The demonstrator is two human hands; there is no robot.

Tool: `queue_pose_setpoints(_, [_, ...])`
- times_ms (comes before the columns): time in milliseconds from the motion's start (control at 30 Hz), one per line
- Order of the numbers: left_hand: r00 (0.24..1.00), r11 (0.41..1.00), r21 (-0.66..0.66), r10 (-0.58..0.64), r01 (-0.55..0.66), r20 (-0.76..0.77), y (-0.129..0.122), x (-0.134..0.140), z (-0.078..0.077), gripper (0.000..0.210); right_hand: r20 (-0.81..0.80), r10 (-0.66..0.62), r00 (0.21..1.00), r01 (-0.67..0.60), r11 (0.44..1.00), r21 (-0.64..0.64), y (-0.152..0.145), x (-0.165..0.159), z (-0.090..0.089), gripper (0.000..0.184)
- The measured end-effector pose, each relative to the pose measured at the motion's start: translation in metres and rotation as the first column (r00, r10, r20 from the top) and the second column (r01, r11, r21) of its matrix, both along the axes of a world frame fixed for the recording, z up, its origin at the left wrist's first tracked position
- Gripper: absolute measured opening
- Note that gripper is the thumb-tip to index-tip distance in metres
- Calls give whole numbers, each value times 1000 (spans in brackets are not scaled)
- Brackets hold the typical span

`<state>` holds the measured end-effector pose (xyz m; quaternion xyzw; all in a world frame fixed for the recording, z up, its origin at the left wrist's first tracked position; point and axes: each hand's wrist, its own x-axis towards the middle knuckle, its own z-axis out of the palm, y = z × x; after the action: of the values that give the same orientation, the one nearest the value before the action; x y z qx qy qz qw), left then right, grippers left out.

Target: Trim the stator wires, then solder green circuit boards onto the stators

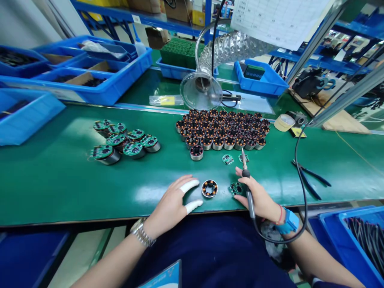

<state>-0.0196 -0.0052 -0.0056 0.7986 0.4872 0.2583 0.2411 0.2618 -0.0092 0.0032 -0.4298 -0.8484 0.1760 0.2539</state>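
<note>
My left hand [169, 202] lies on the green bench with its fingers apart, white finger cots on two of them. Just to its right stands a single motor stator [209, 189], a metal ring with copper windings, not touched. In my right hand [262, 200] is a soldering iron [249, 198], its tip pointing away from me. The thumb and a finger of that hand are also at the edges of a green circuit board [236, 188]. Beyond it lie two small round boards, one [228, 159] plain to see and another [245, 158] partly behind the iron.
Rows of stators [222, 132] fill the back middle. Several stators topped with boards [133, 149] stand at left. A fume extractor hood [201, 91] hangs over the back edge. Pliers [310, 178], a tape roll [284, 122] and the iron's looping cable [303, 192] are at right; blue bins [120, 86] behind left.
</note>
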Motion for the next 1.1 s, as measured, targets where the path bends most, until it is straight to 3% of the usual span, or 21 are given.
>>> queue_pose_setpoints(133, [981, 992, -8, 127, -127, 150, -26, 5, 2, 23, -48, 160, 986, -163, 985, -59, 3, 7, -1, 35])
queue_pose_setpoints(267, [935, 976, -140, 204, -170, 290, -31, 24, 8, 25, -56, 109, 992, -110, 994, -12, 1, 1, -8, 33])
queue_pose_setpoints(333, [926, 983, -116, 174, -142, 335, -31, 28, 8, 19, -49, 63, 997, -63, 998, 8, -2, -3, -10, 32])
queue_pose_setpoints(467, [948, 995, 101, -32, 0, 315, -33, 23, 2, 19, -40, 36, 999, -36, 999, 2, -8, -4, -10, 31])
queue_pose_setpoints(533, [956, 992, 128, -39, 1, 290, -34, 17, -1, 22, -35, 28, 999, -28, 1000, -1, -9, -4, -10, 30])
queue_pose_setpoints(667, [948, 979, -95, 201, -182, 246, -23, 8, 0, 19, -16, 18, 1000, -17, 999, 31, -9, -5, -12, 32])
queue_pose_setpoints(767, [953, 961, -247, 183, -122, 240, -9, 8, 5, 25, -46, -18, 999, 22, 997, 76, -5, -11, -10, 35])
queue_pose_setpoints(933, [936, 928, -367, 182, -62, 302, 2, 14, 10, 34, -171, -83, 982, 101, 990, 99, 2, -31, 8, 40])
queue_pose_setpoints(1100, [803, 856, -512, 354, -71, 479, -1, 17, 11, 29, -192, 100, 976, -76, 989, 127, 10, -55, 23, 38])
